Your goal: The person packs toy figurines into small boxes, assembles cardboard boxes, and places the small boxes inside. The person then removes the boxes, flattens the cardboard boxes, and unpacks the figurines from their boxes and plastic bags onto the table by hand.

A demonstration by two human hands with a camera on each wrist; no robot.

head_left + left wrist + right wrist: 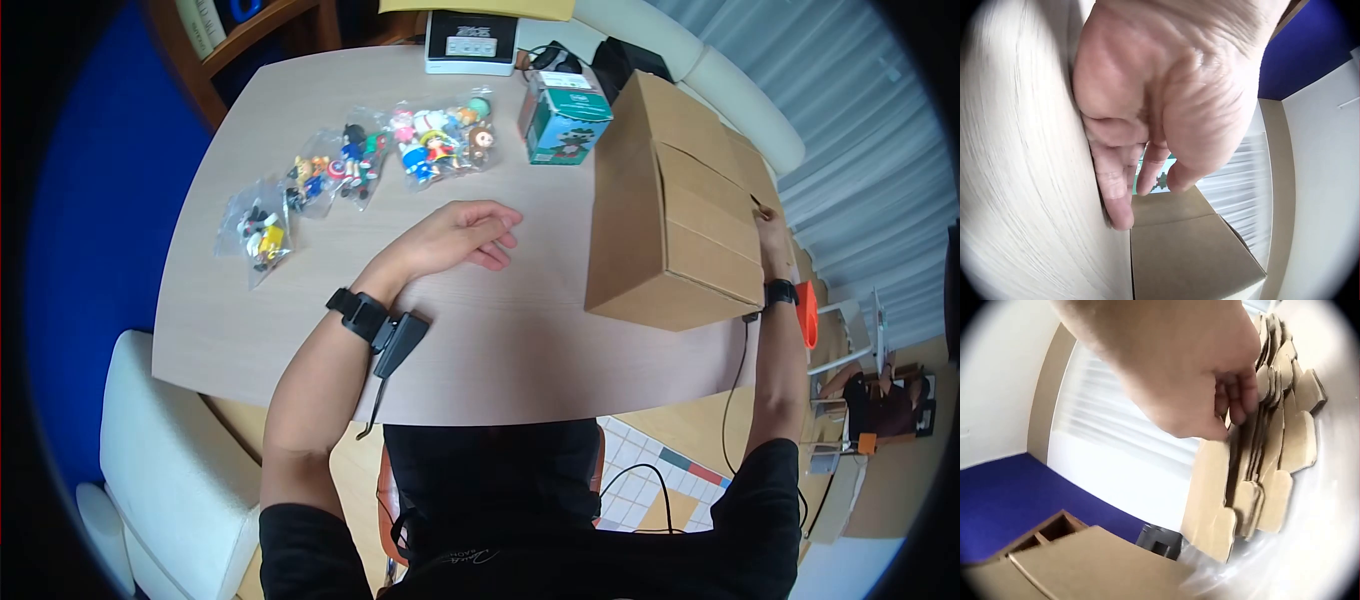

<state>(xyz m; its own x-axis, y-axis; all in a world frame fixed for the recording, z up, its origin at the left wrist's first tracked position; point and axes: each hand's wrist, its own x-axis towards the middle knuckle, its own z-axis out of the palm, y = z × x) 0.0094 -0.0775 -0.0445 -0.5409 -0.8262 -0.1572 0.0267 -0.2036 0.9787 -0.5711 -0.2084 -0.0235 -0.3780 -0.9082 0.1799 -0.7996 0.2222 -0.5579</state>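
Note:
My left hand (455, 238) rests on its side on the table, fingers loosely bent and holding nothing. In the left wrist view its fingers (1113, 187) lie along the tabletop. My right hand (770, 240) reaches past the far right side of a large brown cardboard box (690, 210). The right wrist view shows the right hand (1204, 381) with thumb and curled fingers pinching the edge of a flat cardboard piece (1247, 450). That piece belongs to a stack of flat cardboard cutouts (1297, 440) with rounded tabs, standing close together beside clear plastic.
Clear bags of small toy figures (435, 140) lie across the table's back left, one smaller bag (260, 240) farther left. A green printed box (568, 120) stands beside the cardboard box. Behind is a white device (470, 48). A seated person (890, 410) is at far right.

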